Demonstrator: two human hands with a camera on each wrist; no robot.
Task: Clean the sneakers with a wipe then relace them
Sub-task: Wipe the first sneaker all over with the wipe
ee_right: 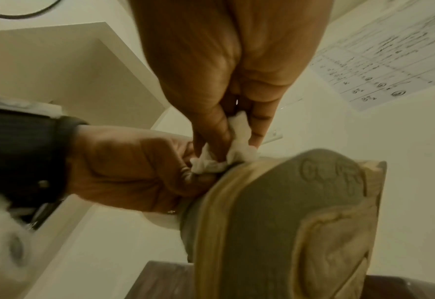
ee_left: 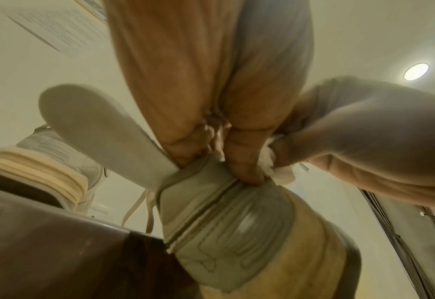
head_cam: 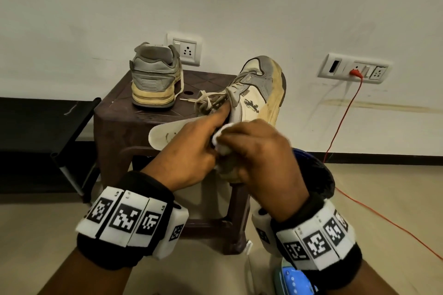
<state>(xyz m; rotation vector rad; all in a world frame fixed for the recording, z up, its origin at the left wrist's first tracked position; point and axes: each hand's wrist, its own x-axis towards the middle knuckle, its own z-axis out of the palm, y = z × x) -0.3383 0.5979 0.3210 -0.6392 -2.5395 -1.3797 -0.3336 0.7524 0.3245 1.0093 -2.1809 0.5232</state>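
My left hand (head_cam: 189,151) grips a worn white-and-grey sneaker (head_cam: 259,93) by its heel collar, tilted on its side with the yellowed sole (ee_right: 283,222) facing right. Its loose laces (head_cam: 206,100) hang out and a pale insole (head_cam: 165,134) sticks out to the left. My right hand (head_cam: 259,155) pinches a crumpled white wipe (ee_right: 226,155) against the shoe's heel edge, next to my left fingers (ee_left: 244,161). The second sneaker (head_cam: 154,76) stands upright on the brown plastic stool (head_cam: 115,122), heel toward me.
The stool stands against a white wall with two socket plates (head_cam: 185,49); a red cable (head_cam: 342,122) runs from the right one down across the floor. A black rack (head_cam: 69,141) is at the left, a dark blue-rimmed container (head_cam: 316,172) behind my right hand.
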